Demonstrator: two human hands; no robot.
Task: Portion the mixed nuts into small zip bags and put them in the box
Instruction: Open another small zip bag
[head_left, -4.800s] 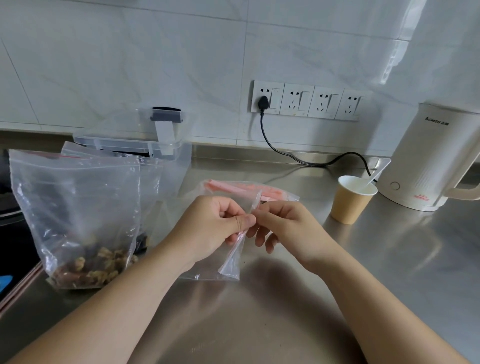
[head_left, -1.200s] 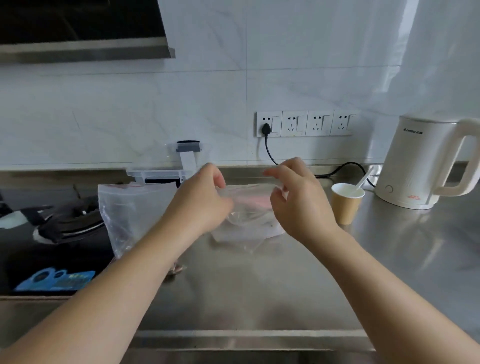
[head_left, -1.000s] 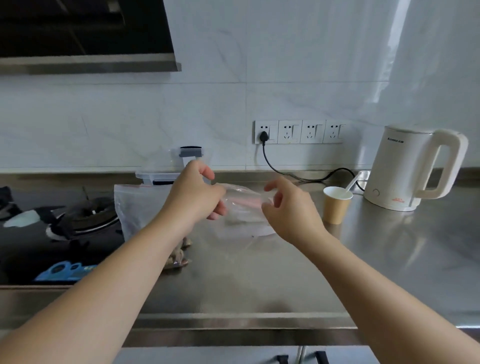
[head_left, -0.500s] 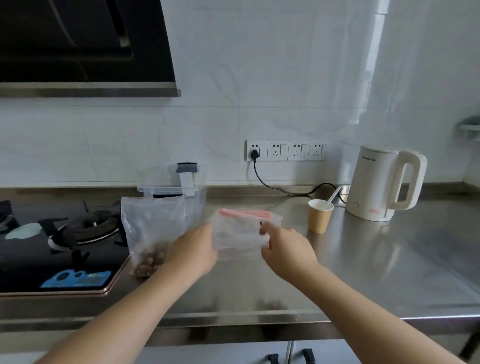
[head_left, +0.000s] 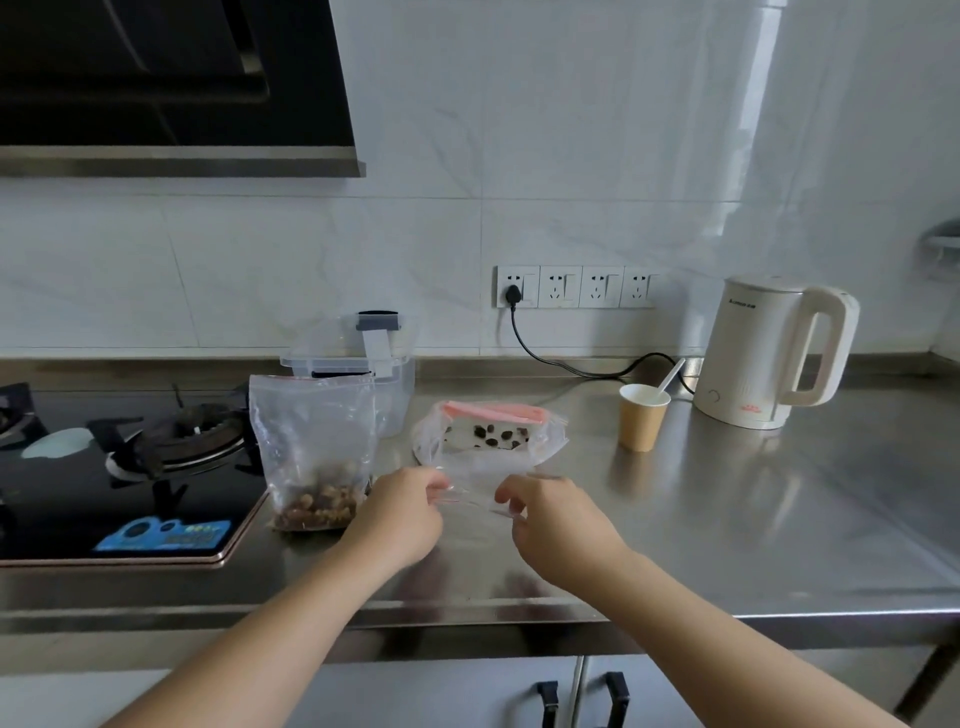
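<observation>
My left hand (head_left: 400, 512) and my right hand (head_left: 553, 519) each pinch one side of a small clear zip bag (head_left: 470, 486), stretched between them just above the steel counter (head_left: 727, 509). Behind it lies a pack of small zip bags (head_left: 488, 434) with a pink strip on top. To the left stands a large clear zip bag of mixed nuts (head_left: 314, 449), the nuts heaped at its bottom. A clear plastic box (head_left: 395, 387) with its lid propped up stands behind that bag.
A brown paper cup (head_left: 641, 423) with a white spoon stands right of the pack. Behind the cup a cream electric kettle (head_left: 774, 351) is plugged into the wall sockets (head_left: 574, 287). A black gas hob (head_left: 130, 467) fills the left side. The counter's front edge runs just below my hands.
My hands have come down from chest height to just above the counter, still holding the small bag. The view has pulled back and risen, taking in more of the wall and hob.
</observation>
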